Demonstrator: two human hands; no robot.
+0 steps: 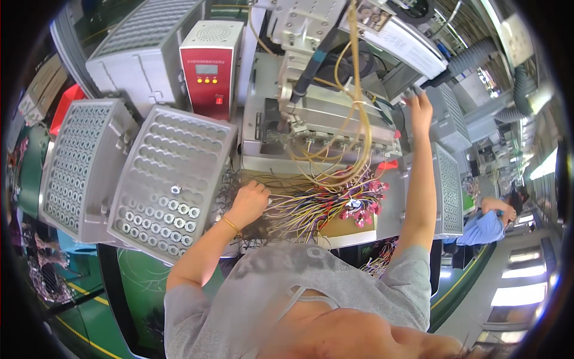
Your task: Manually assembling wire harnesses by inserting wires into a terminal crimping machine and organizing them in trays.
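Note:
My left hand (250,200) rests closed on a spread of thin coloured wires (305,206) lying on a cardboard sheet in front of a metal machine (323,119). The wires end in red and pink terminals (362,206) to the right. My right hand (420,109) is raised far up at the machine's right side, fingers touching a grey panel (418,90) there. Yellow cables hang down from the machine head over the wire bundle.
Two grey perforated trays (173,179) (78,167) stand tilted at left, the nearer one holding several metal rings. A red control box (209,69) stands behind them. Another grey tray (448,191) is at right. A person in blue (484,224) works farther right.

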